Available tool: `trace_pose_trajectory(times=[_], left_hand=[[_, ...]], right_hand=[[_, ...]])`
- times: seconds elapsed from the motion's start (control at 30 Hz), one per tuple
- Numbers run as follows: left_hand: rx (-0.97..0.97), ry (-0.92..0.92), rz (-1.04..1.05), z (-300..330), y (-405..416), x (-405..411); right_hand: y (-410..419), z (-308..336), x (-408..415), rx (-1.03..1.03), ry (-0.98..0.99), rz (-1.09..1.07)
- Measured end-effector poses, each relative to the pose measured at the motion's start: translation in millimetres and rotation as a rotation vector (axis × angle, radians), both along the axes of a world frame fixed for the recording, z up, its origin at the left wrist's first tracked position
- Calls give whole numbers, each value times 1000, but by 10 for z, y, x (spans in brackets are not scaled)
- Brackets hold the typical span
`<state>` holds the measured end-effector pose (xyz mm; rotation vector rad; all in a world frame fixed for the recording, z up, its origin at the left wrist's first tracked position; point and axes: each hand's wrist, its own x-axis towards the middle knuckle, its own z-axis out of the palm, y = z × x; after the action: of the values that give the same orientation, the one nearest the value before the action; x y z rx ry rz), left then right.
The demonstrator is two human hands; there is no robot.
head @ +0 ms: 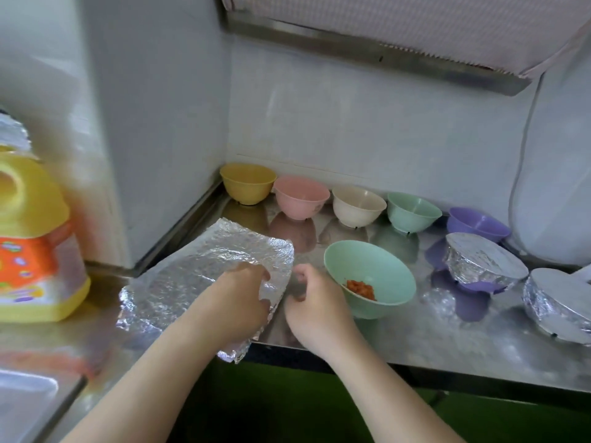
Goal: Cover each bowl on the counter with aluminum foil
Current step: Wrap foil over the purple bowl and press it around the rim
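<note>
A crumpled sheet of aluminum foil lies on the steel counter near its front edge. My left hand grips the sheet's right edge. Just right of it, my right hand has curled fingers and holds nothing that I can see. A green bowl with a little red food stands uncovered right beside that hand. A purple bowl and another bowl at the right are wrapped in foil. Along the back wall stand uncovered yellow, pink, cream, green and purple bowls.
A yellow oil jug with an orange label stands on the counter at the left, with a foil-covered thing behind it. A sink edge shows at the lower left. A cable hangs down the right wall.
</note>
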<state>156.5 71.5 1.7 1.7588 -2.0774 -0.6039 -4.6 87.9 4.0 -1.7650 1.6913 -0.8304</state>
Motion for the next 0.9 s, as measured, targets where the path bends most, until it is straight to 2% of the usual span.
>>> trace_pose_trajectory(times=[0.2,0.47,0.53,0.6,0.8,0.9], left_hand=[[209,-162,-60,-117,-79,137],[154,-155,-97,-184,-129,86],[139,-157,-91,-179,-125,84],[133,-160,-92,-182,-115,94],[142,-148,-101,-142,-94,125],[143,-134,-98,-149,-115,146]], right_hand=[[-279,-225,216,142,-32,-13],[-425,-168,259,40,-58,-132],[-560,-145,286,66,-50,-157],[-703,-124,327,104,-62,-164],[-870,-146,345,-13,-3,-161],[-912,-159,366,6,-19,-194]])
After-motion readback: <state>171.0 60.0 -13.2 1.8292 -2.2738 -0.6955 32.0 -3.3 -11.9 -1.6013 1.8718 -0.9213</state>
